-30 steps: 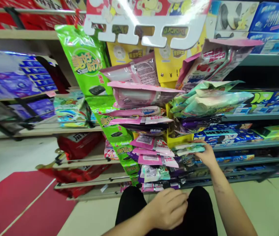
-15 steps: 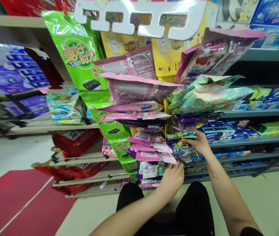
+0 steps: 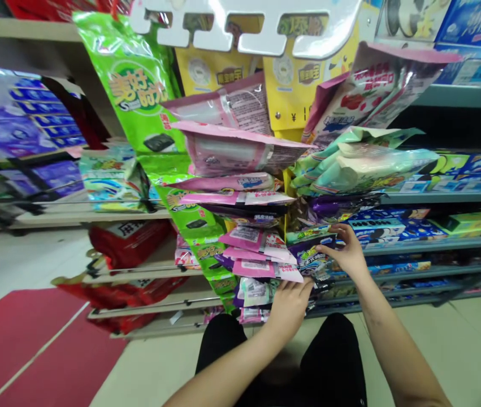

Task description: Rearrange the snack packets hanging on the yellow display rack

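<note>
A yellow hanging display with a white slotted top holds snack packets in front of me. My right hand (image 3: pixel 347 254) is at its lower right side. Its thumb lies on the front of a dark purple snack packet (image 3: pixel 309 260), and the index finger curls at the edge of the green packet (image 3: pixel 308 234) just above; the other fingers are partly hidden. Lower and to the left, my left hand (image 3: pixel 289 305) has its fingers stretched up against the packets' lower ends, below a pink packet (image 3: pixel 261 268) and beside a pale green one (image 3: pixel 257 292). Its thumb is out of sight.
A long green strip of packets (image 3: pixel 138 102) hangs at the left. Pale green bags (image 3: pixel 363 167) stick out above my right hand. Shelves with blue boxes (image 3: pixel 378 226) stand at the right, and red bags (image 3: pixel 130 246) lie on low shelves at the left.
The right thumb and index finger have spread apart a little, and the purple packet's front has turned to show more. My left hand has shifted slightly left and down.
</note>
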{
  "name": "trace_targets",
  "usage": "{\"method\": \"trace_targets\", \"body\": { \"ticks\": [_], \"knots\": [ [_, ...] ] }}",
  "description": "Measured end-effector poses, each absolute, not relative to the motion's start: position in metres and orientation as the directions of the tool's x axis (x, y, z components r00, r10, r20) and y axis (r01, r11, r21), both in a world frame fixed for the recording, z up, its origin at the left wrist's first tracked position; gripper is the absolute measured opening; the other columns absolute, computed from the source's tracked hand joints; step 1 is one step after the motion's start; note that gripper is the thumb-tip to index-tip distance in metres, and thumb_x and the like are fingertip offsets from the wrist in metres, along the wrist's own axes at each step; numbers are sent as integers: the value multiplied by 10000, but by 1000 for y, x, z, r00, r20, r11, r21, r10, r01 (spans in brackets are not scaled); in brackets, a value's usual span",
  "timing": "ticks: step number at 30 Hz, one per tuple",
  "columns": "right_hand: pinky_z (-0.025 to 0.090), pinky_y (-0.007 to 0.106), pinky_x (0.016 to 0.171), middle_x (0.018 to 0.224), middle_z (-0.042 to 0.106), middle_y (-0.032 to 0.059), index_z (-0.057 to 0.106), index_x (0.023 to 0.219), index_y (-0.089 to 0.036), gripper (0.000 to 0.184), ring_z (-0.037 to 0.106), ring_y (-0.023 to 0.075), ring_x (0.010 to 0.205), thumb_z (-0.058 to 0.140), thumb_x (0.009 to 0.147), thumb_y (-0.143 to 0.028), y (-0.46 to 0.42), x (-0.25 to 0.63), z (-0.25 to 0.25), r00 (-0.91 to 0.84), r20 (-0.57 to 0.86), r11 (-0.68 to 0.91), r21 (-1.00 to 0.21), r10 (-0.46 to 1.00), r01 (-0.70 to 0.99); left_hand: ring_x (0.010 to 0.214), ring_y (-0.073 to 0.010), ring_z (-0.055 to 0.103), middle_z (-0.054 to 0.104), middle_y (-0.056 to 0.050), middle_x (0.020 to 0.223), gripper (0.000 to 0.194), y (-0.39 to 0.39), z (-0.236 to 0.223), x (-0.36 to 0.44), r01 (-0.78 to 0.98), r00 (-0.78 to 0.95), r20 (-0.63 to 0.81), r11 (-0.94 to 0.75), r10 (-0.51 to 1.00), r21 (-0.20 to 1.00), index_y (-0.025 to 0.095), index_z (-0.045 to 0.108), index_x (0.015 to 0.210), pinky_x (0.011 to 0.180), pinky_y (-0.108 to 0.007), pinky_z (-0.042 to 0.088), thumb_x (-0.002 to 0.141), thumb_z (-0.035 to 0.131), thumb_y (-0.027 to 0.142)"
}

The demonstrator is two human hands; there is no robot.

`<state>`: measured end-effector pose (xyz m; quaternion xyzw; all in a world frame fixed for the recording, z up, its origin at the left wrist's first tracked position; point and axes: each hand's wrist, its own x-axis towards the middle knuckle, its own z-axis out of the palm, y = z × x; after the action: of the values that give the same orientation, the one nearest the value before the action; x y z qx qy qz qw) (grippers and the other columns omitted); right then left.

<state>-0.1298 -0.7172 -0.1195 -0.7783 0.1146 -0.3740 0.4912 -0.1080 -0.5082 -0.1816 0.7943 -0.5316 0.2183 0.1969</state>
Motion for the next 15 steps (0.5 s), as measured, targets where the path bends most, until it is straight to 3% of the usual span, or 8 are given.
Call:
{"method": "trace_targets", "body": {
  "ticks": [3,8,11,15],
  "knots": [
    [552,347,780,1168,606,93,526,1107,-225,654,618,243,980,888,638,-502,-707,-149,-134,618,501,-475,-851,-606,223,1018,-215,630,679,-103,1193,314,-508,-188,-109,-951,271,523,-309,-808,15,136,646,1182,926,-364,494,899,514,107],
    [531,342,851,1110,615,85,556,1057,-211,425,612,243,1028,808,758,-377,-710,-176,-156,629,585,-546,-787,-512,288,1068,-243,604,692,-106,1138,274,-506,-200,-115,-955,219,517,-289,-827,-58,102,662,1105,1015,-393,441,911,622,292],
    [513,344,889,1139,613,87,573,1128,-214,412,595,247,1083,771,789,-338,-717,-179,-164,660,591,-569,-770,-465,289,1142,-257,575,681,-109,1164,333,-505,-199,-119,-953,233,511,-298,-827,-47,101,649,1137,1071,-424,394,914,631,348],
    [541,355,823,1163,606,93,589,1192,-215,502,614,234,965,785,779,-421,-720,-161,-166,674,515,-512,-828,-530,230,1248,-252,524,580,-123,1385,492,-505,-192,-121,-946,249,524,-321,-814,-50,94,541,1352,1097,-404,368,964,542,398]
  ]
}}
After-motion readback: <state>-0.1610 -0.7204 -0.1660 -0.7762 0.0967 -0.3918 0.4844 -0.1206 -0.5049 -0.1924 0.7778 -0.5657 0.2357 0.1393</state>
